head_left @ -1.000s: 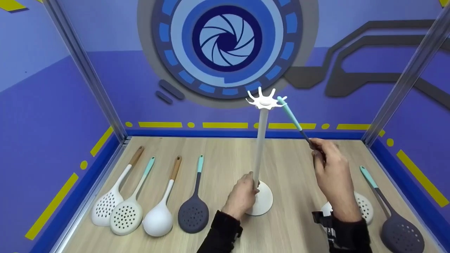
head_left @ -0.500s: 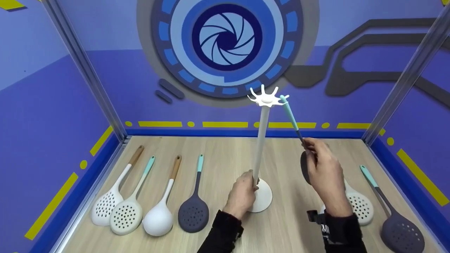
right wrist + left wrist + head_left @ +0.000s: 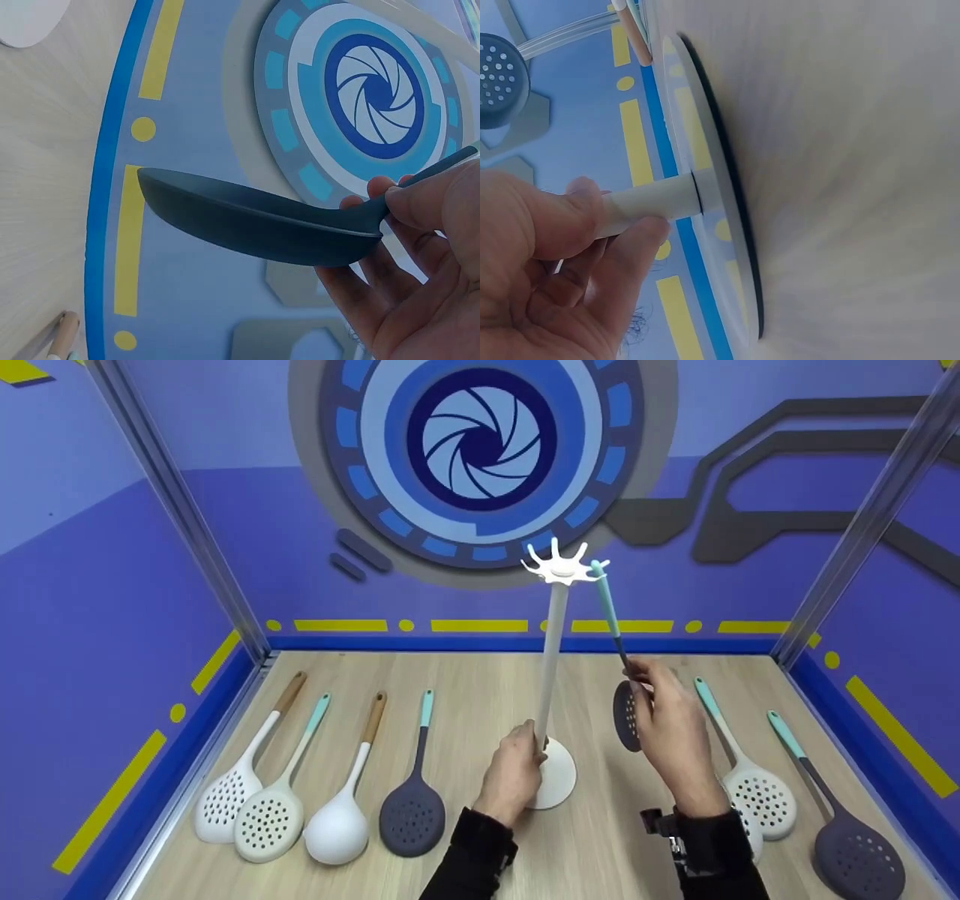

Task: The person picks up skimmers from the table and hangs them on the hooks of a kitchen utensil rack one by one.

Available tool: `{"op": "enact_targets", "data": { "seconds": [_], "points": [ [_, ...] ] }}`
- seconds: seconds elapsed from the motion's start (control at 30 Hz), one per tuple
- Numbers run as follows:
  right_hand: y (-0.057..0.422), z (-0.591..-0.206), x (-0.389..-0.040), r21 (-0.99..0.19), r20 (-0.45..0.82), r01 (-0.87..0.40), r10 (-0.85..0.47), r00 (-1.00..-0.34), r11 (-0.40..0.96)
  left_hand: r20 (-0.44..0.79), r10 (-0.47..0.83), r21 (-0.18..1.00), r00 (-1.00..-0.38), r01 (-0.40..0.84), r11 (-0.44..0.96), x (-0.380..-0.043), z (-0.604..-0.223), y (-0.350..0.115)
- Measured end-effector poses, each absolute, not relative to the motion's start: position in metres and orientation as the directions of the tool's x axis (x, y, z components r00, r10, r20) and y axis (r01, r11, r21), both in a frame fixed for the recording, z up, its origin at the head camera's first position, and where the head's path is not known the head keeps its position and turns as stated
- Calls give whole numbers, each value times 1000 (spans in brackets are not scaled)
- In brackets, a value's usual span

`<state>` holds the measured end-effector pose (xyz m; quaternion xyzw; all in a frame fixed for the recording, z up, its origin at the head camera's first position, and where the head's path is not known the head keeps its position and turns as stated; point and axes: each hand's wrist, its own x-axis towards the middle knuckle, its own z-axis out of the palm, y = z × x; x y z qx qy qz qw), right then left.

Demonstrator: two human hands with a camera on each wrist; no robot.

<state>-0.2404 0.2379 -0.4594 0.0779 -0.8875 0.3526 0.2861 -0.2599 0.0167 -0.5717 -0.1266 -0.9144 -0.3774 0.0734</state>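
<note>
A white utensil stand (image 3: 553, 660) with a ring of hooks on top rises from a round base (image 3: 560, 784). Fingers and thumb of my left hand (image 3: 512, 774) grip its pole low down, just above the base, as the left wrist view also shows. My right hand (image 3: 673, 731) pinches the dark neck of a grey skimmer (image 3: 625, 716) with a teal handle. That handle points up, its tip overlapping a hook on the stand's right side. In the right wrist view the skimmer's head (image 3: 259, 221) appears edge-on below the fingers.
At left lie a white skimmer (image 3: 225, 802), a cream skimmer (image 3: 268, 826), a white ladle (image 3: 337, 831) and a grey skimmer (image 3: 412, 819). On the right are a cream skimmer (image 3: 763, 802), another grey skimmer (image 3: 859, 851) and a pale utensil partly behind the right wrist. Walls border the table.
My right hand has moved left with the skimmer, whose handle now stands steeper and whose head has come into view. The cream skimmer at right is uncovered. The left hand keeps its grip.
</note>
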Motion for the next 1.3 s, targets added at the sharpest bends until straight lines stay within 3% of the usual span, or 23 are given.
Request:
{"op": "enact_targets", "data": {
  "seconds": [0.9,1.3],
  "points": [
    [225,-467,-246,-593,490,-332,1,-872,734,180,215,705,-960,278,653,-260,-567,13],
    [218,-469,-244,-563,493,-340,-25,-870,753,260,236,665,-936,351,659,-259,-568,10]
  ]
}}
